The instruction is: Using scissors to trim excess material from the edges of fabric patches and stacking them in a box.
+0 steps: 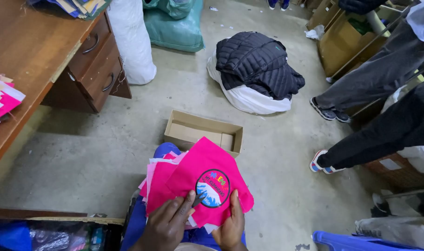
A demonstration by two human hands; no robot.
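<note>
Here, lower centre: left hand (168,225) and right hand (230,225) both pinch the pink fabric stack (193,186) on the lap. Likely light, limp, slippery; best held at edges.

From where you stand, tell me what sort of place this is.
Probably a garment workshop or storeroom: hands sort pink cloth pieces with a round patch, quilted jackets lie piled on a sack, and stuffed sacks sit on the floor.
</note>
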